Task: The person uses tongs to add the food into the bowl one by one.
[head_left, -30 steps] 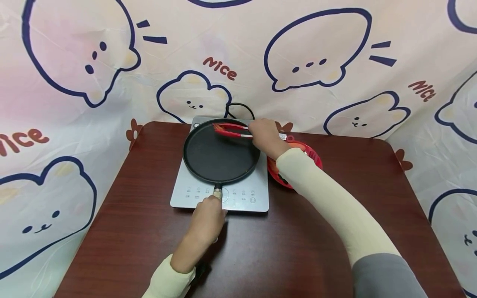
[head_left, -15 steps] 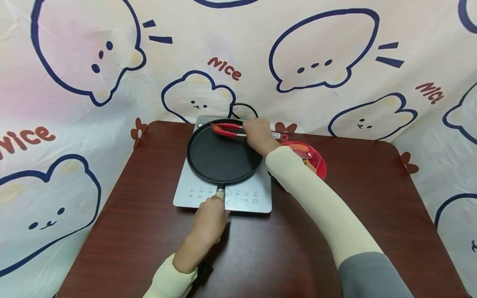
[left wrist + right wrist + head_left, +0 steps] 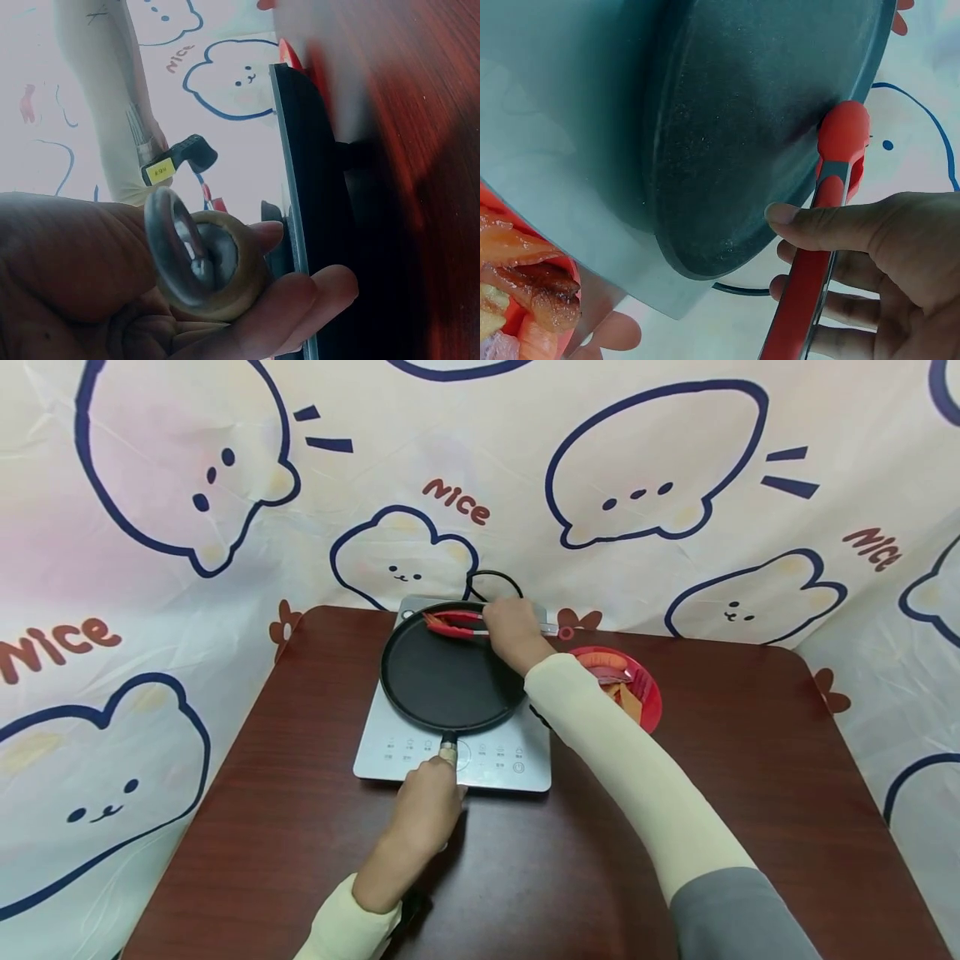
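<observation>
My left hand (image 3: 429,802) grips the handle (image 3: 450,750) of a flat black frying pan (image 3: 450,677), seen end-on in the left wrist view with a metal hanging ring (image 3: 171,247). The pan sits on a silver induction cooker (image 3: 528,768). My right hand (image 3: 516,628) holds red-tipped metal tongs (image 3: 461,631) over the pan's far left part. Something small and orange-brown (image 3: 432,620) shows at the tongs' tips; its kind is too small to tell. In the right wrist view, the thumb (image 3: 810,225) and fingers lie on either side of the tongs (image 3: 802,300).
A red basket (image 3: 652,697) with sausages (image 3: 602,660) and other food stands right of the cooker, partly behind my right sleeve. A black cord (image 3: 497,575) runs behind the cooker. The brown table (image 3: 720,777) meets a cartoon-printed cloth (image 3: 510,460) at the back.
My right hand and the tongs have moved a little left over the pan, uncovering more of the red basket. My left hand stays on the handle. The head view has shifted slightly.
</observation>
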The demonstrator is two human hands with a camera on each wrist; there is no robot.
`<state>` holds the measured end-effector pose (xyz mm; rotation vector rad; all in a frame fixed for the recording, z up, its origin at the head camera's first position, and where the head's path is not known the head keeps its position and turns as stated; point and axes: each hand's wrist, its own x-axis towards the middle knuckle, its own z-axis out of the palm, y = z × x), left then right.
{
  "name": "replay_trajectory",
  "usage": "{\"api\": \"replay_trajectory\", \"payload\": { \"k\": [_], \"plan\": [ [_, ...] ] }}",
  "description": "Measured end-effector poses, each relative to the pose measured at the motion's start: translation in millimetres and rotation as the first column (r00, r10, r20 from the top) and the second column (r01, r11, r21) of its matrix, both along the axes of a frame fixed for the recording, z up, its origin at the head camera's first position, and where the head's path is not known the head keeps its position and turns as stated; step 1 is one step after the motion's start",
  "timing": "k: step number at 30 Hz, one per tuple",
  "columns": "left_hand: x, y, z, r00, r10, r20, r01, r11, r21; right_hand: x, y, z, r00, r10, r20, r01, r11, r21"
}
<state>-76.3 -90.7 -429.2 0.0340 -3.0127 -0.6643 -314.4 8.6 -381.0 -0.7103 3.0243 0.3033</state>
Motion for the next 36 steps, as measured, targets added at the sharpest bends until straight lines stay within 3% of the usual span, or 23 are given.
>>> {"api": "replay_trajectory", "payload": {
  "k": [6, 13, 22, 28, 36],
  "plan": [
    [-0.3, 1.0, -0.2, 0.999, -0.011, -0.037, 0.010, 0.999, -0.032, 0.5, -0.2, 2.0, 1.000, -0.010, 0.015, 0.010, 1.000, -0.002],
    [0.3, 1.0, 0.5, 1.000, -0.003, -0.016, 0.003, 1.000, -0.020, -0.6, 2.3, -2.3, 0.998, -0.040, 0.054, 0.042, 0.999, -0.024],
    [0.0, 1.0, 1.2, 1.000, -0.009, -0.025, 0.008, 1.000, -0.020, -3.1, 14.6, -2.0, 0.998, -0.051, 0.046, 0.056, 0.992, -0.117],
    [-0.9, 0.3, 0.2, 1.000, -0.010, -0.023, 0.010, 1.000, -0.018, -0.3, 29.6, 11.6, 0.985, -0.067, 0.159, 0.100, 0.972, -0.213],
    [-0.9, 1.3, -1.5, 0.999, -0.018, -0.027, 0.017, 1.000, -0.010, 18.1, 55.6, 28.4, 0.978, -0.106, 0.177, 0.163, 0.921, -0.353]
  ]
}}
